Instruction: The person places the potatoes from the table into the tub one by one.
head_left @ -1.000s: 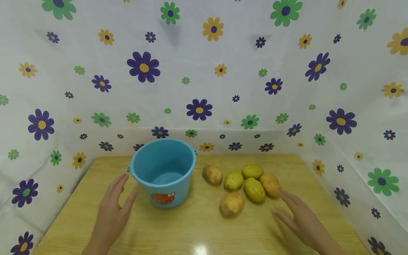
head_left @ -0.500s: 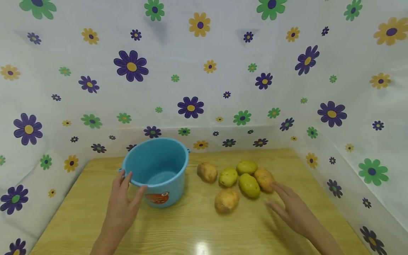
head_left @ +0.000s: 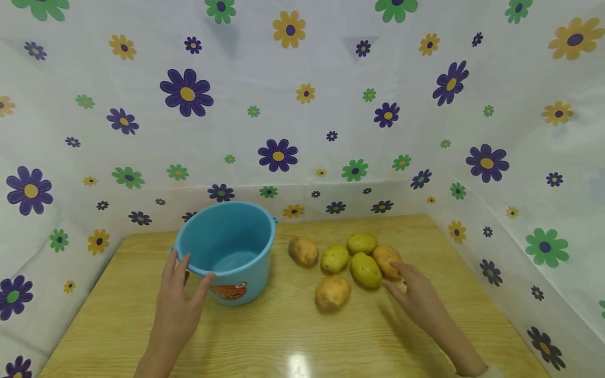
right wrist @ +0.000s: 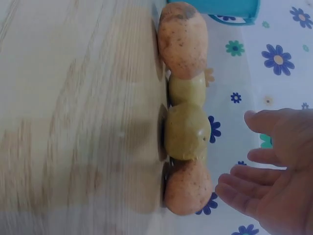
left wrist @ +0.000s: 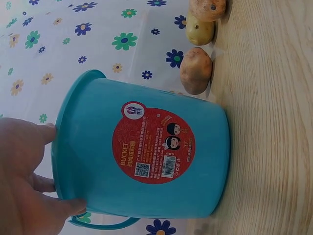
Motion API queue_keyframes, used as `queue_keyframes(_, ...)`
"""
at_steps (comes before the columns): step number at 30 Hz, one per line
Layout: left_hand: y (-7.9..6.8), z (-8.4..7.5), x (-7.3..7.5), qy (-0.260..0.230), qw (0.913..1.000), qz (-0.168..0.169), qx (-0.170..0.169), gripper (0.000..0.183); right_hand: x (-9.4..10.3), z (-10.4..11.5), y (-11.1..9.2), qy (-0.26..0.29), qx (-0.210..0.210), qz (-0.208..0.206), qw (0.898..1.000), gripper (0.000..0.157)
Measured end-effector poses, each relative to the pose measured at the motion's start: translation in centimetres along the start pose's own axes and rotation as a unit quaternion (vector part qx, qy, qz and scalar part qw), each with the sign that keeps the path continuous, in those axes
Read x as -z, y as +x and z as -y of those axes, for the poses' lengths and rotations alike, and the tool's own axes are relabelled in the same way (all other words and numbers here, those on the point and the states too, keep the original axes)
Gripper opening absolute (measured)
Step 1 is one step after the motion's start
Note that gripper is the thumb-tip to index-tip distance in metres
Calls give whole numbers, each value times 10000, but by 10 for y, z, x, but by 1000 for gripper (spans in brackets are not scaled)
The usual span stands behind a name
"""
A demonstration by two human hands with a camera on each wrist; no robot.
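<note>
A blue bucket (head_left: pixel 227 249) stands upright and empty on the wooden table (head_left: pixel 293 336); a red label (left wrist: pixel 152 145) faces me. My left hand (head_left: pixel 190 273) holds its near-left rim between thumb and fingers. Right of the bucket lie several potatoes, three brown (head_left: pixel 303 250) (head_left: pixel 333 292) (head_left: pixel 386 261) and three yellow-green (head_left: pixel 334 258) (head_left: pixel 362 243) (head_left: pixel 365 269). My right hand (head_left: pixel 394 277) hovers open with spread fingers beside the rightmost brown potato (right wrist: pixel 188 188), not touching it in the right wrist view.
White sheeting with a flower print (head_left: pixel 279 155) walls in the table at the back and on both sides. Bare wood lies in front of the bucket and potatoes.
My left hand has moved forward from the table onto the bucket rim. My right hand has slid toward the rightmost potato. The view has shifted slightly.
</note>
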State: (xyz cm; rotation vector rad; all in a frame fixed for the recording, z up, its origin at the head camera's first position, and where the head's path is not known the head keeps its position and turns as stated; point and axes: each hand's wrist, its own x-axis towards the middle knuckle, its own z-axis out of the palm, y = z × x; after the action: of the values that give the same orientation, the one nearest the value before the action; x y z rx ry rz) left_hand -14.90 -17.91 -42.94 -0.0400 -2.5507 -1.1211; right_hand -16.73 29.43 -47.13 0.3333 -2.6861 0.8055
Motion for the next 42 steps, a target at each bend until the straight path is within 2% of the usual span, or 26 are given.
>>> queue_keyframes(7,-1,2,-3,-60,10000,-22,-5,77,-16,4,4,251,-425,-60,9988,47)
queue_keyframes(20,1,3,-6,-246,9995,-86,-149,76,-40,11,10,-27,-976,-135,9951,50)
queue_keyframes(28,1,3,-5,-218,9995,-145,-184,75,-50,13,13,-64,-1126,-196,9934,46)
queue_keyframes(38,1,5,-2,-142,9999,-82,-29,77,-62,13,19,-138,-1289,-97,9915,66)
queue_keyframes(42,2,5,1,-78,9999,-80,-30,76,-64,15,22,-178,-1339,-33,9908,69)
